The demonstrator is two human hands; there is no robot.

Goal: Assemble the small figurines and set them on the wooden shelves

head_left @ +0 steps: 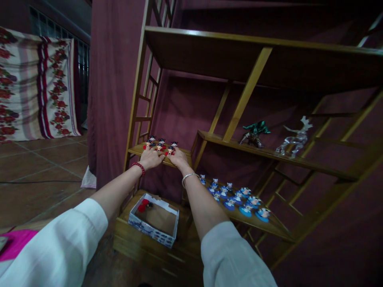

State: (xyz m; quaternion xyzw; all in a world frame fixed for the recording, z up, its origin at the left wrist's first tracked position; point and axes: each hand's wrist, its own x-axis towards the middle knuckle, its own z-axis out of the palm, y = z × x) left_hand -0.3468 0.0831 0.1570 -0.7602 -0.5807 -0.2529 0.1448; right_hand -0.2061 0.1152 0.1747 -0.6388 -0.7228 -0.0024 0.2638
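Several small red-and-black figurines point(159, 147) stand in two rows on a small wooden shelf point(186, 153) at the left of the rack. My left hand point(151, 159) reaches to the front row, its thumb stretched out to the right and its fingers apart at the figurines. A red bead bracelet point(139, 167) circles that wrist. Beside it, my right hand point(178, 158) closes at the front right figurine point(170, 150), with its fingertips partly hidden. That wrist wears a silver bangle point(189, 177).
Below sits an open cardboard box point(155, 217) with a few red-and-black pieces point(145, 205) inside. Blue-and-white figurines point(229, 203) fill a lower shelf at the right. Above them stand a green-and-brown figure point(255, 133) and a clear deer figure point(295, 137). A flowered cloth point(56, 87) hangs at left.
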